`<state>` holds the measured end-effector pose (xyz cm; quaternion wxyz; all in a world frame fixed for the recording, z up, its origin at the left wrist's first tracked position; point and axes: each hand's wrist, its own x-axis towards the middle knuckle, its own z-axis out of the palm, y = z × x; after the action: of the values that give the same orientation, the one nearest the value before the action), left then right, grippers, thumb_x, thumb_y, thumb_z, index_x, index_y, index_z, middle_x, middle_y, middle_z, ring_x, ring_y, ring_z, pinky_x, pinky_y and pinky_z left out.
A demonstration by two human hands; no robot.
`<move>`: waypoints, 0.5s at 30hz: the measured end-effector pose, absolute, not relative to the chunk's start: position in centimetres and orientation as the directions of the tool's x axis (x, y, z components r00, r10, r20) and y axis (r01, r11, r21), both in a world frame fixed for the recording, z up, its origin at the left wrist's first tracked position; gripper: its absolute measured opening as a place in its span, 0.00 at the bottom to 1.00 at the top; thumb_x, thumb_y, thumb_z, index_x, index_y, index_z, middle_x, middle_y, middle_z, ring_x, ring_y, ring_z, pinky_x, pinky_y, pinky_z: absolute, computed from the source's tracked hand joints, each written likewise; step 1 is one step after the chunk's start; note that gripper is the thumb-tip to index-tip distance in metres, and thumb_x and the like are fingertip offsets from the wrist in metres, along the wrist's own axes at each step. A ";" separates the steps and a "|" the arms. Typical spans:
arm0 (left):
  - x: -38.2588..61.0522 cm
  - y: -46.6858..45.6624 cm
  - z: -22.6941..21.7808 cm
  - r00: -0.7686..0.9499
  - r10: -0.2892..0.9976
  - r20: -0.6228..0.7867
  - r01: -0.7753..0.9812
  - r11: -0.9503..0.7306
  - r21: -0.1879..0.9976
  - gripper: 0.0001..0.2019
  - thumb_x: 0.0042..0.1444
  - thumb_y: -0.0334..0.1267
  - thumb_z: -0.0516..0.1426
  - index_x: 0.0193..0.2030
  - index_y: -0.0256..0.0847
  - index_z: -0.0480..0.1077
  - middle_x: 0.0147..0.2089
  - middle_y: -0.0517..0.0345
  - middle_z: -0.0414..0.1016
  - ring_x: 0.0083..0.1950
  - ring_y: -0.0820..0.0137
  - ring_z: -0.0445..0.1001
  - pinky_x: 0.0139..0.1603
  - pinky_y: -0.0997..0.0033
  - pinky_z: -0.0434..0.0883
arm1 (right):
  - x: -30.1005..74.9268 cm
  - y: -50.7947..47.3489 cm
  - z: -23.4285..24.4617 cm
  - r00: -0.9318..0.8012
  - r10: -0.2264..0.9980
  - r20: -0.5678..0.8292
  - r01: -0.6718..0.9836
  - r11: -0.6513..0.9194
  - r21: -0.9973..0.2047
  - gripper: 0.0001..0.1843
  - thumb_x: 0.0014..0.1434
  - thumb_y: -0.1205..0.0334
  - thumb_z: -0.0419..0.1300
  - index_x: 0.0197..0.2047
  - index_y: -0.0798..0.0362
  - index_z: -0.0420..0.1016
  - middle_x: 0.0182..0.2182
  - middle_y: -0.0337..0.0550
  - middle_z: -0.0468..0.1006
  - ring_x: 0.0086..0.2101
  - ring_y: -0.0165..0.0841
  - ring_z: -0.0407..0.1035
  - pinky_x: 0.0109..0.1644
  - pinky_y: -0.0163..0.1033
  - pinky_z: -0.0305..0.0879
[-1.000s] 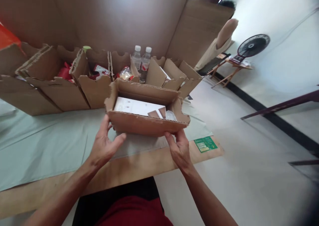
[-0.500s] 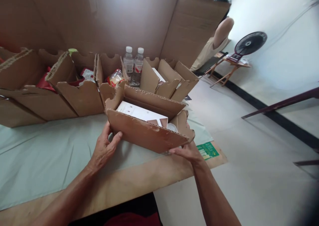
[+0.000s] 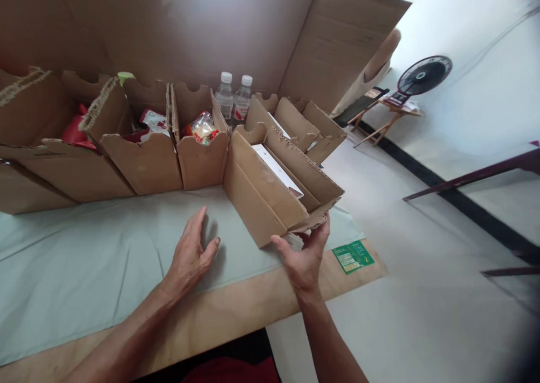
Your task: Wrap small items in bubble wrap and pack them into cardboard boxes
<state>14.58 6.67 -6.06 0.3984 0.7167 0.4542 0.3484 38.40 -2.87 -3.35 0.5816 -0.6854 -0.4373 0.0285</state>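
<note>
A cardboard tray (image 3: 261,194) with a white flat box (image 3: 278,169) inside stands on the table, its far end against the row of trays. My right hand (image 3: 304,256) is at its near right corner, fingers spread and touching the torn edge. My left hand (image 3: 192,253) hovers open over the pale green cloth (image 3: 84,259), a little left of the tray and apart from it.
A row of cardboard trays (image 3: 143,158) holds red packets and snacks (image 3: 202,127). Two water bottles (image 3: 233,97) stand behind. A tall cardboard wall (image 3: 189,28) backs the table. A green label (image 3: 352,256) lies at the table corner. A fan (image 3: 424,76) and a person (image 3: 375,62) are at the right.
The tray was turned and pushed back until it met the row of trays. My left hand let go and drew back over the cloth. My right hand stayed at the near corner.
</note>
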 end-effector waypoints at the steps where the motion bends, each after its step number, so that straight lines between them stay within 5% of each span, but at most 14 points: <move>1: 14.5 6.6 -6.1 0.347 0.925 0.153 0.380 -0.288 0.879 0.37 0.63 0.43 0.58 0.77 0.43 0.55 0.77 0.36 0.61 0.75 0.45 0.65 0.72 0.35 0.66 | 38.1 -2.8 -3.4 0.618 0.623 0.479 0.579 0.051 -0.813 0.65 0.50 0.40 0.77 0.79 0.41 0.43 0.73 0.59 0.60 0.69 0.53 0.62 0.58 0.58 0.75; 6: 14.5 6.4 -6.4 0.355 0.918 0.178 0.382 -0.316 0.868 0.36 0.63 0.39 0.58 0.77 0.45 0.55 0.77 0.38 0.60 0.75 0.45 0.65 0.70 0.34 0.69 | 38.0 -3.3 -3.1 0.595 0.626 0.503 0.625 0.033 -0.780 0.65 0.49 0.39 0.77 0.79 0.41 0.43 0.74 0.60 0.57 0.68 0.53 0.62 0.59 0.59 0.74; 15: 14.7 6.3 -7.5 0.335 0.900 0.278 0.385 -0.400 0.832 0.36 0.61 0.36 0.57 0.77 0.43 0.57 0.77 0.37 0.60 0.78 0.46 0.61 0.76 0.33 0.60 | 36.8 -3.1 -2.7 0.596 0.582 0.554 0.661 0.036 -0.750 0.62 0.51 0.39 0.76 0.78 0.42 0.46 0.69 0.58 0.64 0.65 0.50 0.65 0.55 0.54 0.77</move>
<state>14.74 6.35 -7.52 0.3370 0.7443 0.4319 0.3820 36.83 -3.14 -2.69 0.5633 -0.6933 -0.4482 -0.0351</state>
